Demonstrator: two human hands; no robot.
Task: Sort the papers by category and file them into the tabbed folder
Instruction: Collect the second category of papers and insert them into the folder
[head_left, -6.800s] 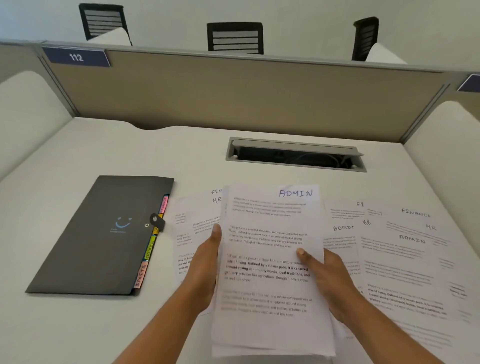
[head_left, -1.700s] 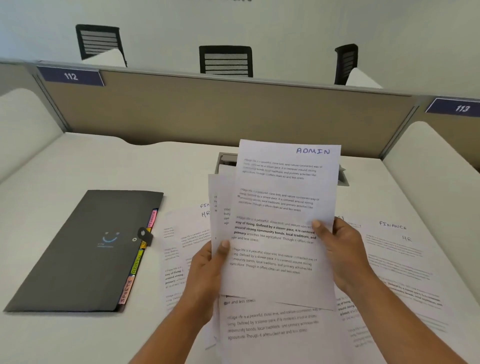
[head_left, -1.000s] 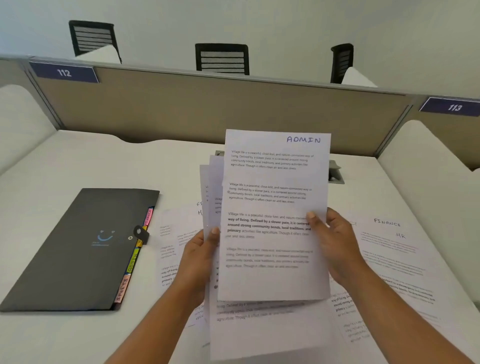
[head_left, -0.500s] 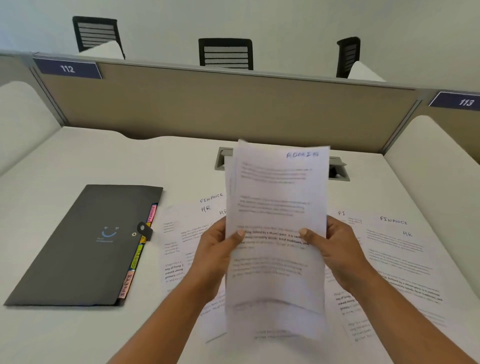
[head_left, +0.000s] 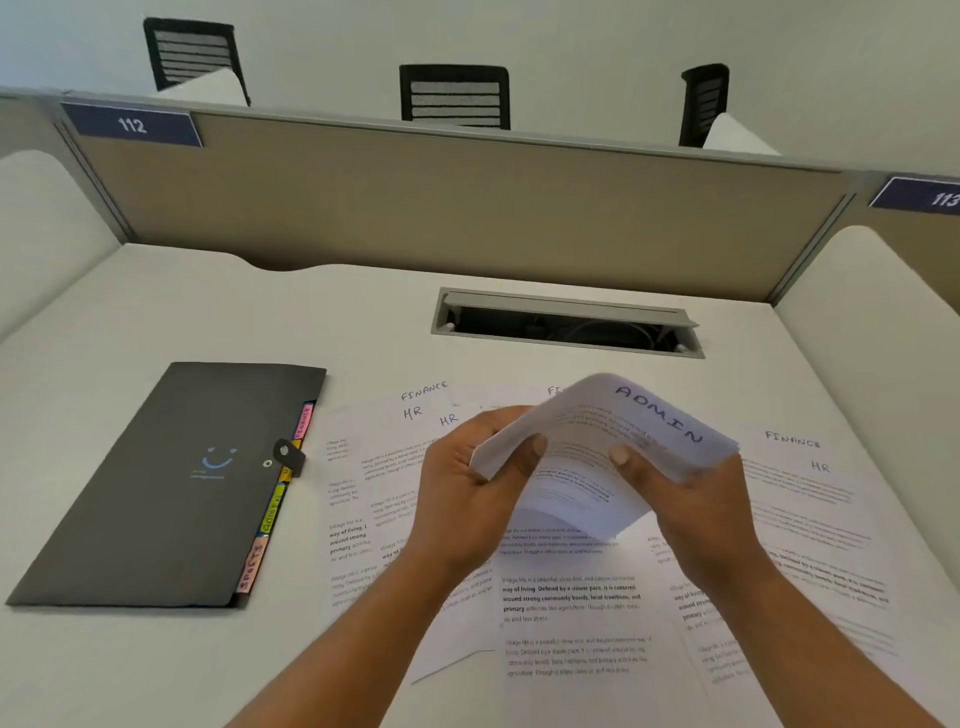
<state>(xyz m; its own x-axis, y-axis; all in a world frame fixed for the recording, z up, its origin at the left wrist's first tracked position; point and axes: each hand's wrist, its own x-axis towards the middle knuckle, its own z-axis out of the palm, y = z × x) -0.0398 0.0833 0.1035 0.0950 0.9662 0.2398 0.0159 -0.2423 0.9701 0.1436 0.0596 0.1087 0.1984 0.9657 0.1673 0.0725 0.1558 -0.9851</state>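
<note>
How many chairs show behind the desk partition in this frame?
3: the left chair, the middle chair and the right chair, all beyond the partition, which hides their lower parts; others may be hidden behind it.

Forearms reach forward; left hand and right hand each pinch the paper stack, thumbs on top.

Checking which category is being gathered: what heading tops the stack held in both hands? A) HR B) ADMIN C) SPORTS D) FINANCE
B: the top sheet of the stack gripped by the left hand and right hand reads ADMIN in handwriting.
</note>
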